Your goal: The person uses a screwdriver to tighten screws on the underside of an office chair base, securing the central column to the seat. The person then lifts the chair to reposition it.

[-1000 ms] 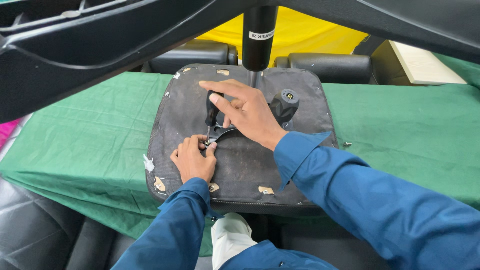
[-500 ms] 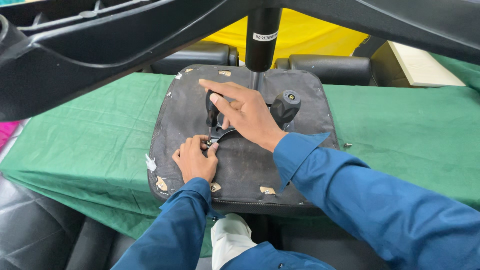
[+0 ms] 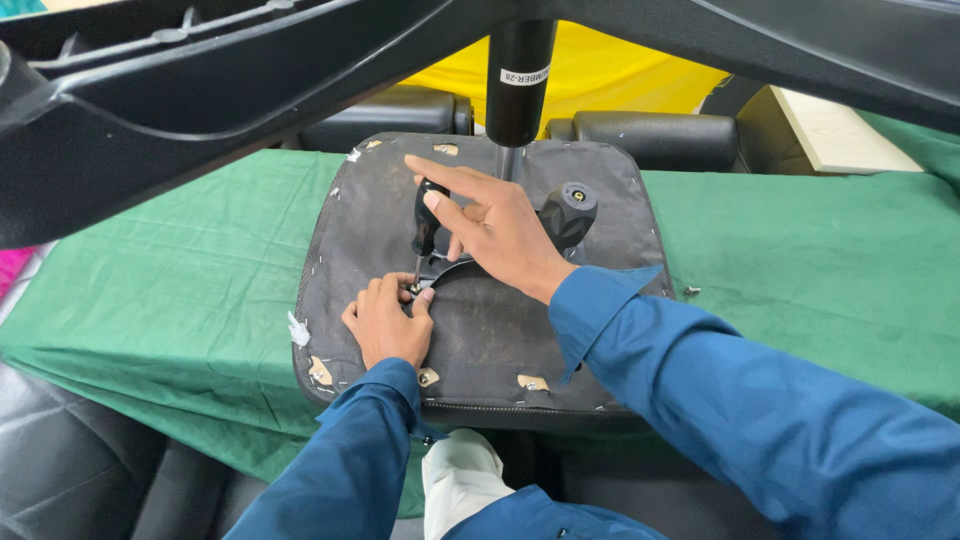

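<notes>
One upturned chair seat [image 3: 500, 330], its underside covered in worn black fabric, lies on a table under a green cloth [image 3: 190, 290], reaching from the middle of the table to its near edge. One black metal bracket [image 3: 445, 268] sits on the fabric near the seat's centre.

The right hand [image 3: 495, 232] is closed around the black handle of a single screwdriver [image 3: 427, 218], thumb and lower fingers wrapped about it while the index finger stretches out straight toward the far edge of the seat. The tool stands nearly upright with its thin shaft pointing down at the bracket's left end.

The left hand [image 3: 388, 322] rests on the seat just nearer than that spot, its fingers curled and pinched together at the screwdriver's tip; whether they hold a screw or only steady the bracket cannot be told, since the point of contact is too small to see.

One black round knob [image 3: 570, 208] sticks up right of the right hand. One black gas cylinder [image 3: 518, 80] rises from the seat's far side, and two broad black base legs [image 3: 200, 110] spread across the top of the view. One small screw [image 3: 690, 291] lies on the cloth beyond the seat's right edge. Both sleeves are blue.
</notes>
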